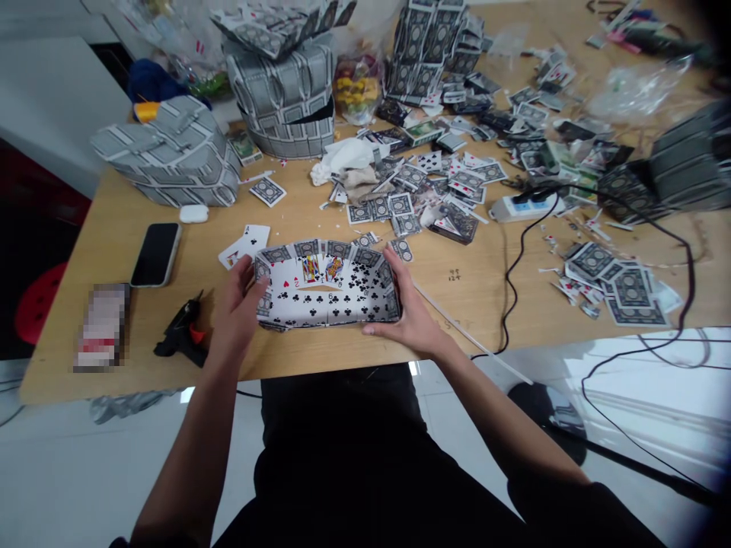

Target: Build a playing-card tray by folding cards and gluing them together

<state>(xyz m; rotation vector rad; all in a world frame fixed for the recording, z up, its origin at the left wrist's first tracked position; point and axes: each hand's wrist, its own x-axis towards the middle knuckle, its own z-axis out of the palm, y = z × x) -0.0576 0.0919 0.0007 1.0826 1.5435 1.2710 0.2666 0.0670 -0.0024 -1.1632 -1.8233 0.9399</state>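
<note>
A shallow open box made of playing cards (325, 293) rests near the front edge of the wooden table (457, 304), its inside showing club and face cards. My left hand (237, 308) grips its left wall, fingers curled over the rim. On the opposite side my right hand (408, 308) holds the right wall, thumb along the front corner. Both hands are closed on the box.
A black glue gun (181, 329) and a phone (155, 253) lie to the left. Finished card-covered shapes (171, 156) (288, 99) stand at the back left. Loose cards (434, 190) litter the middle and right. A power strip (525, 205) with black cables runs off the right front edge.
</note>
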